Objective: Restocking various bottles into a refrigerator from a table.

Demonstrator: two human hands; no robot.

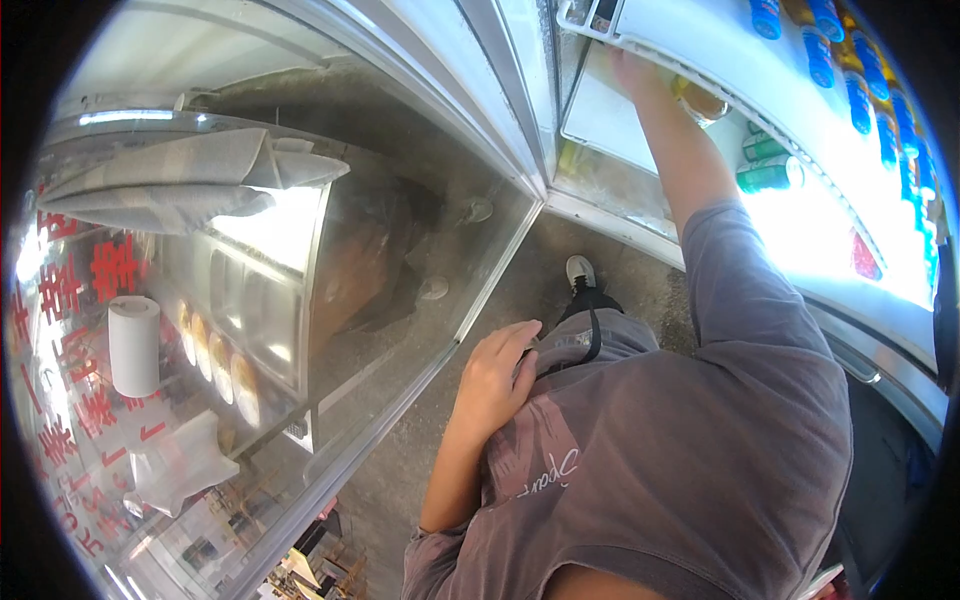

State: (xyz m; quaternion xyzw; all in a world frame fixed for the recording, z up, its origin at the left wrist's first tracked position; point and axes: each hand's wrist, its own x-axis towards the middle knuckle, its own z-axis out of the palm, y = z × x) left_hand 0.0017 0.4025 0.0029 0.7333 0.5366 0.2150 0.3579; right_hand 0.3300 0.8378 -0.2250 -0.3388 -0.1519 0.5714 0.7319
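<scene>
My right hand [636, 69] reaches into an open glass-door display fridge, under the front edge of a white wire shelf [675, 61]. Its fingertips are blurred and partly hidden there, so any hold cannot be made out. Beside the wrist sits a clear container with amber contents [703, 103]. A white panel or tray [607, 112] lies just left of the forearm. Green drink cans [772, 174] lie on their sides to the right. My left hand [496, 375] rests curled at my waist, near a dark thing too small to identify.
The fridge's glass door [420, 300] stands swung open on my left. Through it show a paper roll [133, 349], a grey cloth [172, 176], a plastic bag [184, 457] and a glass counter with red writing. Several blue-labelled bottles [859, 101] line the upper shelf.
</scene>
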